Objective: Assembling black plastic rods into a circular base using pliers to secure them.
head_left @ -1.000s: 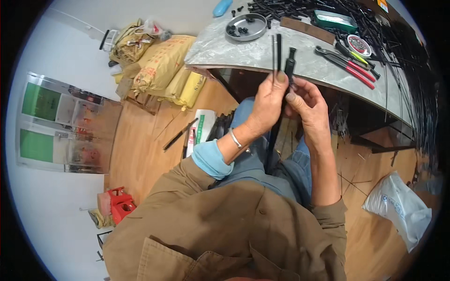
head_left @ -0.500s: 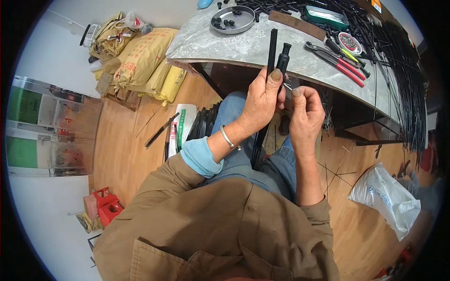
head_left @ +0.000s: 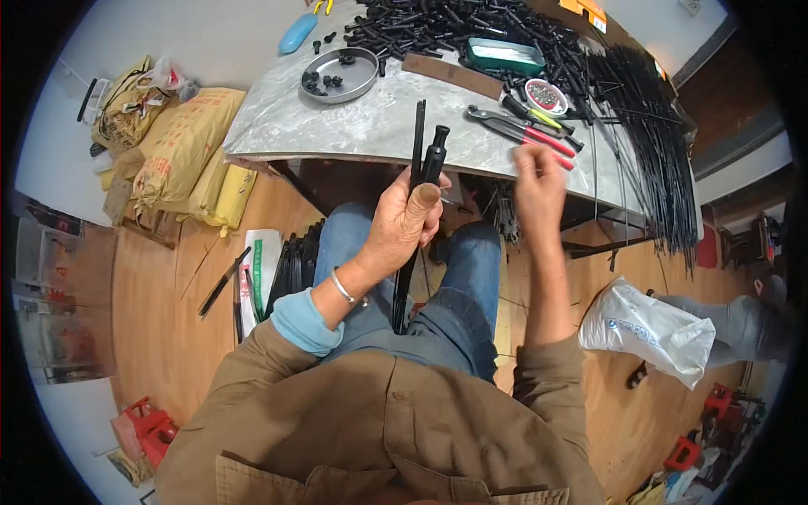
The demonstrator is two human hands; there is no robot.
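My left hand (head_left: pixel 402 220) is closed around a black tube with a flared end (head_left: pixel 434 155) and a slim black rod (head_left: pixel 418 139) beside it. Both stand nearly upright above my lap, and their lower part runs down between my thighs. My right hand (head_left: pixel 541 189) is raised at the table's front edge, just below the pliers with red handles (head_left: pixel 551 150). Its fingers are smeared by motion, so whether they grip anything cannot be made out.
On the grey table (head_left: pixel 269 126) lie a round metal tray (head_left: pixel 358 88) with small black parts, a rusty flat bar (head_left: pixel 453 76), a green box (head_left: pixel 507 57), a bowl of small metal pieces (head_left: pixel 545 98) and heaped black tubes (head_left: pixel 421 27). A white sack (head_left: pixel 644 328) lies by another person's legs (head_left: pixel 741 328).
My right hand has left the tube in my left hand and moved out to the table edge near the pliers. My left hand keeps its hold. The view has swung to the right.
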